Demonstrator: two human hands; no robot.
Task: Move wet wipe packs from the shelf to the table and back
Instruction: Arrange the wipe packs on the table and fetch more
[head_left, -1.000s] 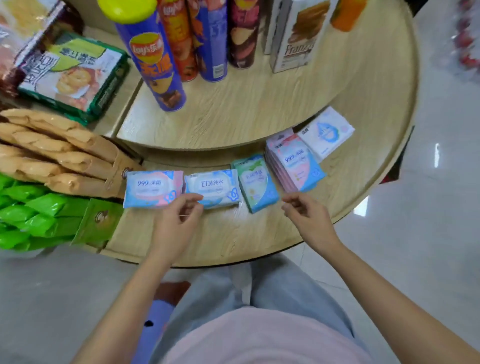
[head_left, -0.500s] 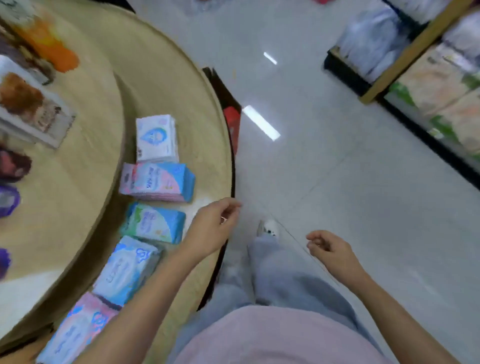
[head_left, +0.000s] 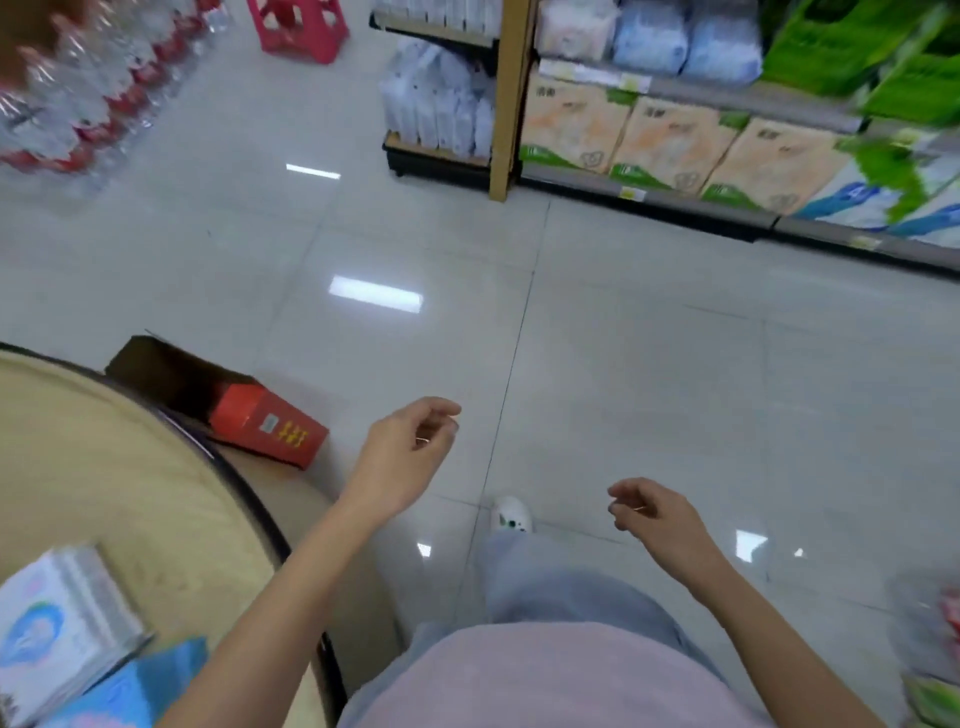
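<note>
White-and-blue flat plastic wet wipe packs (head_left: 57, 618) sit on the round pale wooden table (head_left: 130, 467), low-left of my left hand (head_left: 405, 457). Left and right hand (head_left: 654, 514) are empty, fingers (head_left: 436, 406) loosely curled. Wood-framed shelf (head_left: 506, 130) well ahead; probably step close before reaching.

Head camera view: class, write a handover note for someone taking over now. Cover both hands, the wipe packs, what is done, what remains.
Left hand: empty, fingers loosely curled, above the floor.
Right hand: empty, loosely curled.
Wipe packs: at least two lie on the round table, lower left.
Done: packs are on the table.
Left: probably walk to the shelf for more, or carry these back.
</note>
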